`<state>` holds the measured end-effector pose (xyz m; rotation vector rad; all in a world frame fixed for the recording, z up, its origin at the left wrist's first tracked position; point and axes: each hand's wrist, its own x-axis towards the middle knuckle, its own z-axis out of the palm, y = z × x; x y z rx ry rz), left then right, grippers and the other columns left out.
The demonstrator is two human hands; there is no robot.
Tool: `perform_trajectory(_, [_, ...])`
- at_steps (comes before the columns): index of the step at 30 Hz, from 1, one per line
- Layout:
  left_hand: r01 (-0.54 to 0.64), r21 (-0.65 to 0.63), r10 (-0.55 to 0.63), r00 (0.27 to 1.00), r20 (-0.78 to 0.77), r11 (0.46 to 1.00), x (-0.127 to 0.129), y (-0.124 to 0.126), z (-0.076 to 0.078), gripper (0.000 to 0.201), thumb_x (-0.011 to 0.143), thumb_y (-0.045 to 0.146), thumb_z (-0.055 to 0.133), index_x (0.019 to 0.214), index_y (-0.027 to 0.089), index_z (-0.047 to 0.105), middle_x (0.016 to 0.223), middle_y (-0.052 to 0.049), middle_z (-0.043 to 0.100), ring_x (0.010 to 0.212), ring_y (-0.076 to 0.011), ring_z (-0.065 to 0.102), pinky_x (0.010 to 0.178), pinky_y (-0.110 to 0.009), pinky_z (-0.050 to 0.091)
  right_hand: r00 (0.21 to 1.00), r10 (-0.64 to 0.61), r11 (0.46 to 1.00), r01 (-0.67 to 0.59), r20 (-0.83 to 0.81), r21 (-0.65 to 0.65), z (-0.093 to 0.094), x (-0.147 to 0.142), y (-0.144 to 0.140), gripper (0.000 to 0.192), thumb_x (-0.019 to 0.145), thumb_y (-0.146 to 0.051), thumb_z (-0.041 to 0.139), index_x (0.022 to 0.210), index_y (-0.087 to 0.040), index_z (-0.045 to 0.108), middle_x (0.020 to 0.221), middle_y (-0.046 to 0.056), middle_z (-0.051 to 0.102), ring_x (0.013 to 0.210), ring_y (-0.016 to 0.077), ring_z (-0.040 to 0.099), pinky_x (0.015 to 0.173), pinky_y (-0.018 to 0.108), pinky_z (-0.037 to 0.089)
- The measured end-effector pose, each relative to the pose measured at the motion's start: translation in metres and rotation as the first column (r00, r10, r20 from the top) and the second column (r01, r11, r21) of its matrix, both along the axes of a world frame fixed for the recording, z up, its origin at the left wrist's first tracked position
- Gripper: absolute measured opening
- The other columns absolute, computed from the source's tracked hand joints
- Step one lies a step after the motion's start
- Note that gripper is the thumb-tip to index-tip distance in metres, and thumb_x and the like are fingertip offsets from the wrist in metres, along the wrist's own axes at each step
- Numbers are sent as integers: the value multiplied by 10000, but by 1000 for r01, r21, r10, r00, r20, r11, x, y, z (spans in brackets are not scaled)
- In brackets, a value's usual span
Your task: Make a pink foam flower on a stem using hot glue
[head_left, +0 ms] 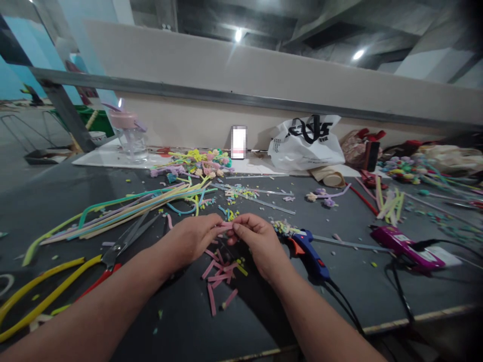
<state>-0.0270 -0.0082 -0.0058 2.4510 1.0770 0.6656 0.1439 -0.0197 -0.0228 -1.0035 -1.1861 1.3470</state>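
Observation:
Between my two hands, over the middle of the dark table, is a short piece of pink pipe cleaner (pixel 226 224). My left hand (pixel 194 234) is closed on its left end, and my right hand (pixel 254 239) pinches the right end with thumb and forefinger. Below them lie several cut pink pieces (pixel 218 275) with a few yellow-green bits. Just right of my right hand a blue glue gun (pixel 314 256) with an orange trigger rests on its side. Scissors (pixel 124 244) with yellow and red handles lie to the left, partly under my left forearm.
Long pipe cleaners (pixel 139 203) spread at left. Finished fuzzy flowers (pixel 199 162) heap at the back, near a pink-lidded jug (pixel 130 136), a lit phone (pixel 238 142) and a white bag (pixel 307 143). A purple power strip (pixel 407 246) and cords lie right; clear glue sticks (pixel 269 203) lie mid-table.

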Motion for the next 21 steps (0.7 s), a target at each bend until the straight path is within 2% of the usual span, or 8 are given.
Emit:
perform_trajectory(4, [-13,-29,15,999,49,1000,4,0,0,234,888,250,360,735,186,525,667,19,524,640,-120,492,604,-222,344,1000,-3,1000,3,-4,-5,-1,0,0,114,683,-268,651,720,-173,600,600,-29,627,503,101,577,538,220,427])
perform_trajectory(8, [-69,-260,110,983,149,963,7,0,2,301,869,286,369,604,179,466,551,40,451,545,-105,440,535,-215,330,999,-18,1000,18,37,7,1,0,-2,91,694,-256,633,727,-178,599,615,-29,625,513,98,575,542,215,425])
perform_trajectory(11, [-19,-474,143,963,227,880,9,2,2,338,860,366,372,588,177,443,492,55,416,461,-85,378,465,-203,297,990,-29,997,18,140,74,3,0,-3,60,706,-235,603,728,-179,598,572,-36,607,515,103,570,538,213,419])
perform_trajectory(14, [67,-618,159,940,302,783,9,3,1,332,839,429,393,628,177,439,479,68,396,412,-69,329,415,-191,253,967,-48,985,4,251,172,4,2,-3,45,713,-217,574,723,-182,601,538,-39,591,513,114,566,541,223,421])
perform_trajectory(18, [135,-729,186,921,342,671,8,2,1,314,826,448,416,665,178,431,489,77,393,378,-51,285,377,-179,195,931,-94,956,-14,352,292,0,4,-2,70,727,-184,544,747,-193,611,574,-31,593,530,122,574,557,233,438])
perform_trajectory(21, [148,-769,202,918,341,622,7,1,2,323,818,466,432,673,178,435,510,73,405,376,-43,279,364,-171,174,897,-139,933,-23,419,358,-3,6,-1,95,737,-160,529,759,-201,611,620,-28,587,553,124,586,569,235,450])
